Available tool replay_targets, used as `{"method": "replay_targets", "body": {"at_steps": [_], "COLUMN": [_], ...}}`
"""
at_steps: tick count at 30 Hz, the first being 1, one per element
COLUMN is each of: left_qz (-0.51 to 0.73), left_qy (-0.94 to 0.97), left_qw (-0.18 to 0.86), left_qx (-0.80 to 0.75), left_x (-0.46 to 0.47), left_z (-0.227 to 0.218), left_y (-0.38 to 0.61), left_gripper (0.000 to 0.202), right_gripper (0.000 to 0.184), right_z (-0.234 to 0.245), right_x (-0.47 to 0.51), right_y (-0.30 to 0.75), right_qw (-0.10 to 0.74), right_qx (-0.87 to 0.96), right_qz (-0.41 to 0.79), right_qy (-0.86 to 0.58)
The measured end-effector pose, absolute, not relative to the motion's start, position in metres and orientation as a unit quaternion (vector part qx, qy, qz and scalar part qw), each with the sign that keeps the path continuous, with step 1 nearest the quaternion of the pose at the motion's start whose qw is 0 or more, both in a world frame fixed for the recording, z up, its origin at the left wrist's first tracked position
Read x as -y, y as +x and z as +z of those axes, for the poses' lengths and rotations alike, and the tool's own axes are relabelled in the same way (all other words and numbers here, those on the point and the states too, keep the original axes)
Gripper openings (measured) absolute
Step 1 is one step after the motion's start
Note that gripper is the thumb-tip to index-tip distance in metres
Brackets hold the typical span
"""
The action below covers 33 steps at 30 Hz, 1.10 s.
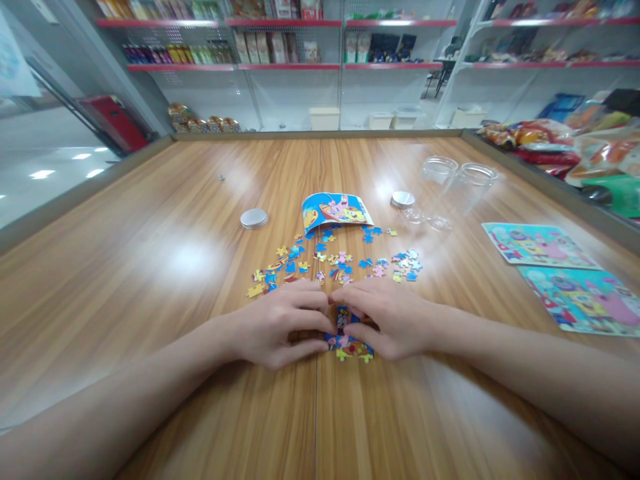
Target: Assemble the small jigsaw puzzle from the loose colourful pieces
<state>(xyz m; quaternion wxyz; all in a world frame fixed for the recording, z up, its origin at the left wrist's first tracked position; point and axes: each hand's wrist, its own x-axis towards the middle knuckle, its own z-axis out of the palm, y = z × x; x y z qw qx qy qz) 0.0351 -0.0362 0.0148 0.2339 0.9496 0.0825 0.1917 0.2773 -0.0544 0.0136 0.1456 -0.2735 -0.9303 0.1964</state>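
Low in the middle of the view, my left hand (285,323) and my right hand (383,313) face each other over a small cluster of puzzle pieces (353,348). The curled fingers of both hands grip the cluster from its left and right sides, and partly cover it. Which single piece each hand grips is hard to make out. Beyond my knuckles, loose puzzle pieces (291,267) in blue, yellow and pink lie scattered. Behind them is a curved picture sheet (340,210) with cartoon figures, its near edge raised.
Silver lids (254,218) lie at the left, and another silver lid (403,199) at the right. Beside that stand clear jars (477,175). Two cartoon picture sheets (585,300) lie on the right. Snack bags (545,137) are beyond the table's right edge, with stocked shelves (285,67) behind.
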Motion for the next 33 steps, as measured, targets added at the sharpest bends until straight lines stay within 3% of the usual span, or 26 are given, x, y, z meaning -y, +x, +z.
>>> {"method": "replay_targets", "body": {"at_steps": [3,9,16,33], "left_qz": [0.191,0.189,0.182,0.174], "left_qy": [0.952,0.958,0.958,0.957], "left_qw": [0.226,0.202,0.212,0.227], "left_qx": [-0.079,-0.072,-0.063,-0.059], "left_x": [0.0359,0.0357,0.0370,0.0380], "left_z": [0.0128,0.0104,0.0138,0.0165], "left_y": [0.0359,0.0354,0.0336,0.0349], "left_gripper": [0.009,0.025,0.010,0.006], "right_gripper": [0.034,0.037,0.037,0.042], "right_z": [0.0138,0.0142,0.0152,0.0147], "right_x": [0.0538,0.0528,0.0528,0.0521], "right_y": [0.2774,0.2770,0.2766,0.2774], "right_qw": [0.142,0.136,0.126,0.126], "right_qx": [0.931,0.931,0.929,0.930], "right_qz": [0.194,0.206,0.209,0.210], "right_qy": [-0.275,-0.270,-0.279,-0.275]}}
